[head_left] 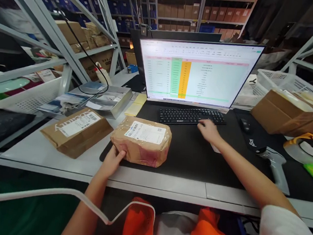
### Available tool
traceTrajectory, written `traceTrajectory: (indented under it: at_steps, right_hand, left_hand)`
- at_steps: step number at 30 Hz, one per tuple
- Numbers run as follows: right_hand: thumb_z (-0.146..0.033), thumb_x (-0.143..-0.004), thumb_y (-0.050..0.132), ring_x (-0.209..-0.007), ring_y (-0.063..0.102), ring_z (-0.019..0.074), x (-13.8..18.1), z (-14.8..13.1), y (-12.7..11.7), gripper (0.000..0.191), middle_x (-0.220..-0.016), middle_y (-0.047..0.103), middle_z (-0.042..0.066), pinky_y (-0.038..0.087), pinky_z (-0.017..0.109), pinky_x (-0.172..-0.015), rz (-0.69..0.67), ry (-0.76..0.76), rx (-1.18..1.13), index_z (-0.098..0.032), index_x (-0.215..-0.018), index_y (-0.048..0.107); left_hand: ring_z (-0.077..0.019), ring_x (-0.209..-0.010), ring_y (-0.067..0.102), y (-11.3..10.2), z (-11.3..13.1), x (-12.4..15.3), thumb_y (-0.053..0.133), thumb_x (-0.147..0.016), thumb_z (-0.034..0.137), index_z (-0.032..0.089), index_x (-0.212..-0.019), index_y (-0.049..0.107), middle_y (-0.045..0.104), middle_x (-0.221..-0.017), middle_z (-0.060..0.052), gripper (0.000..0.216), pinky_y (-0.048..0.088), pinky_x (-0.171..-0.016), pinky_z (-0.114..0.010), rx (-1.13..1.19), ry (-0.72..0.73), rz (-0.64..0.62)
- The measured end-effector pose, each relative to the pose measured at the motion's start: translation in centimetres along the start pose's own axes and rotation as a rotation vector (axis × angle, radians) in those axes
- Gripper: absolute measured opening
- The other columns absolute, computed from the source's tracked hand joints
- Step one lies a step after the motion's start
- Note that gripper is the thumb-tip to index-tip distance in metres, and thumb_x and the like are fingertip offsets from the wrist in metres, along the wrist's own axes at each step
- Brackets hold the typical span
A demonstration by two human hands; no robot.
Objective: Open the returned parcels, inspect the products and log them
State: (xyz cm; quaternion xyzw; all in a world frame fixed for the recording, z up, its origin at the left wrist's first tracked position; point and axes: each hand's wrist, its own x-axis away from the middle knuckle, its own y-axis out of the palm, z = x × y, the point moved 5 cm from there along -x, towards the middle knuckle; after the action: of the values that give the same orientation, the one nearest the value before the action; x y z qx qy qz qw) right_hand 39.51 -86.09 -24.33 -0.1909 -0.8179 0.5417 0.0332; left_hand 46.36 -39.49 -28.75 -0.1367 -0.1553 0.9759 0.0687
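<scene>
A brown parcel (140,149) wrapped in clear tape lies on the black desk mat, with a white shipping label (146,132) facing up. My left hand (113,159) grips its lower left corner; the thumb presses on the front side, and the other fingers are mostly hidden behind the parcel. My right hand (208,131) rests at the front edge of the black keyboard (184,116), fingers reaching over the lower keys and holding nothing. Behind the keyboard stands a monitor (215,77) displaying a spreadsheet with green and orange columns.
Left of the parcel sits another labelled brown box (88,141). A grey tray (116,105) and yellow paper slips (135,106) lie behind it. To the right are a mouse (245,125), a barcode scanner (276,166), a tape roll (301,148) and an open carton (283,110).
</scene>
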Motion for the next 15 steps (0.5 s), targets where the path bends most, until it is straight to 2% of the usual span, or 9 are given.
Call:
traceTrajectory:
  at_steps: [1, 2, 3, 5, 6, 8, 11, 13, 15]
  right_hand:
    - [-0.036, -0.102, 0.048, -0.132, 0.055, 0.0263, 2.2, -1.7, 1.3, 0.046, -0.142, 0.062, 0.015, 0.042, 0.043, -0.113, -0.085, -0.088, -0.106, -0.016, -0.141, 0.062]
    - [-0.041, -0.101, 0.052, -0.136, 0.053, 0.0254, 4.7, -3.7, 2.8, 0.055, -0.150, 0.057, 0.014, 0.043, 0.042, -0.114, -0.218, -0.222, -0.325, -0.018, -0.151, 0.053]
    - [-0.049, -0.099, 0.058, -0.143, 0.047, 0.0269, 7.3, -5.8, 4.1, 0.068, -0.159, 0.047, 0.013, 0.042, 0.044, -0.116, -0.359, -0.347, -0.526, -0.022, -0.160, 0.042]
    - [-0.061, -0.094, 0.064, -0.145, 0.044, 0.0299, 11.3, -8.6, 5.5, 0.091, -0.168, 0.030, 0.014, 0.042, 0.049, -0.116, -0.510, -0.429, -0.843, -0.028, -0.168, 0.023]
    - [-0.066, -0.092, 0.065, -0.140, 0.049, 0.0301, 12.4, -9.3, 5.6, 0.097, -0.169, 0.028, 0.014, 0.045, 0.050, -0.113, -0.525, -0.403, -0.946, -0.030, -0.169, 0.017]
    - [-0.069, -0.091, 0.066, -0.120, 0.061, 0.0260, 13.1, -9.7, 5.0, 0.100, -0.158, 0.041, 0.016, 0.051, 0.048, -0.104, -0.466, -0.284, -1.071, -0.030, -0.169, 0.016]
    - [-0.066, -0.092, 0.065, -0.098, 0.066, 0.0214, 12.9, -9.3, 2.9, 0.096, -0.121, 0.065, 0.011, 0.054, 0.041, -0.091, -0.397, -0.145, -1.167, -0.022, -0.167, 0.026]
    - [-0.064, -0.093, 0.064, -0.090, 0.067, 0.0207, 13.0, -9.2, 1.8, 0.089, -0.103, 0.069, 0.008, 0.053, 0.037, -0.084, -0.421, -0.077, -1.210, -0.019, -0.164, 0.034]
    - [-0.063, -0.093, 0.064, -0.082, 0.067, 0.0200, 13.7, -9.2, 1.4, 0.083, -0.093, 0.070, 0.007, 0.051, 0.035, -0.077, -0.474, -0.025, -1.204, -0.015, -0.158, 0.045]
  left_hand:
    - [-0.0433, -0.139, 0.053, 0.3, -0.4, 0.1, 0.064, -0.070, 0.091, 0.013, -0.139, 0.055, 0.059, -0.144, -0.026, 0.104, 0.039, -0.120, -0.057, -0.007, -0.048, -0.040]
    - [-0.0437, -0.139, 0.053, 0.6, -0.3, 0.1, 0.064, -0.071, 0.091, 0.012, -0.140, 0.055, 0.059, -0.144, -0.026, 0.105, 0.039, -0.120, -0.057, -0.007, -0.069, -0.060]
    - [-0.0430, -0.139, 0.053, 0.8, 0.2, 0.1, 0.063, -0.073, 0.089, 0.012, -0.141, 0.054, 0.059, -0.145, -0.025, 0.103, 0.039, -0.120, -0.056, -0.003, -0.072, -0.064]
    - [-0.0402, -0.141, 0.052, 1.1, 1.9, 0.0, 0.064, -0.079, 0.083, 0.012, -0.145, 0.053, 0.057, -0.148, -0.023, 0.097, 0.039, -0.121, -0.054, 0.006, -0.060, -0.067]
    - [-0.0390, -0.140, 0.053, 1.1, 3.0, -0.1, 0.064, -0.081, 0.080, 0.013, -0.147, 0.052, 0.057, -0.149, -0.022, 0.094, 0.040, -0.120, -0.053, 0.009, -0.057, -0.066]
    - [-0.0383, -0.133, 0.059, 0.9, 5.0, -0.2, 0.063, -0.082, 0.079, 0.013, -0.149, 0.052, 0.061, -0.145, -0.021, 0.094, 0.045, -0.116, -0.053, 0.010, -0.059, -0.054]
    - [-0.0383, -0.124, 0.064, 0.7, 7.8, -0.2, 0.059, -0.083, 0.081, 0.011, -0.143, 0.059, 0.068, -0.132, -0.021, 0.093, 0.047, -0.113, -0.055, -0.026, 0.021, -0.053]
    - [-0.0371, -0.129, 0.061, 1.2, 9.1, -0.6, 0.061, -0.085, 0.076, 0.013, -0.136, 0.066, 0.069, -0.133, -0.019, 0.082, 0.041, -0.118, -0.053, -0.080, 0.131, -0.045]
    - [-0.0348, -0.133, 0.058, 2.0, 9.7, -1.5, 0.066, -0.086, 0.068, 0.015, -0.134, 0.068, 0.066, -0.137, -0.017, 0.072, 0.038, -0.120, -0.050, -0.093, 0.198, 0.023]
